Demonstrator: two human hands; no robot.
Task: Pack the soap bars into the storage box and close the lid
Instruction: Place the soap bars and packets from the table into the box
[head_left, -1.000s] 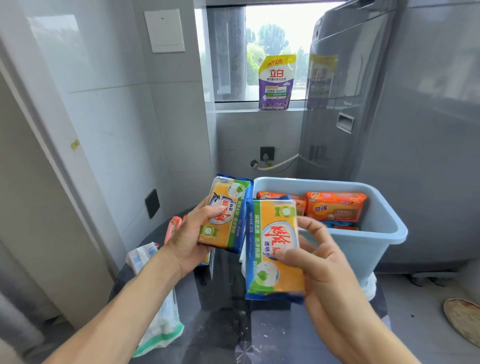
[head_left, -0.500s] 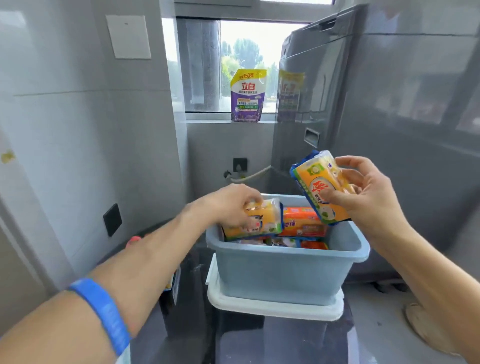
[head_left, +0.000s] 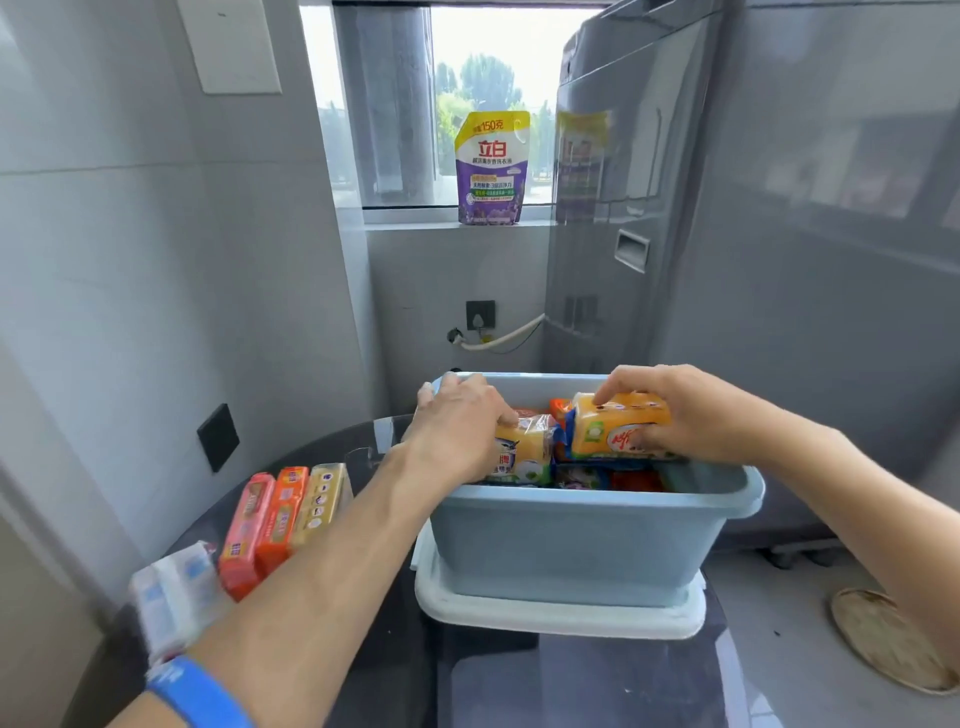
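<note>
Soap bars in yellow and blue printed wrappers are being lowered into the pale blue plastic storage box (head_left: 582, 540), one in each hand. The left hand (head_left: 457, 431) is gripping the left soap bar (head_left: 524, 457) from above, fingers curled over it, at the box's near-left corner. The right hand (head_left: 691, 415) is clasping the right soap bar (head_left: 618, 428) with fingers on its top and thumb under it, holding it just above the packs already lying inside, toward the right side of the box. The two bars are sitting just beside each other, almost touching. More wrapped packs (head_left: 608, 475), orange, red and purple, are filling the box below them. The box is standing on its white plastic lid (head_left: 556, 618), which is lying flat on the dark glossy round table (head_left: 395, 670), toward its right edge. Near the table's left edge, three more wrapped soap bars (head_left: 280, 519), pink, orange and cream, are standing in a row, with a white and blue soft pack (head_left: 171, 592) just in front of them. A blue wristband (head_left: 192, 696) is circling the left forearm. A purple and yellow detergent pouch (head_left: 492, 169) is standing upright on the window sill (head_left: 415, 226).
</note>
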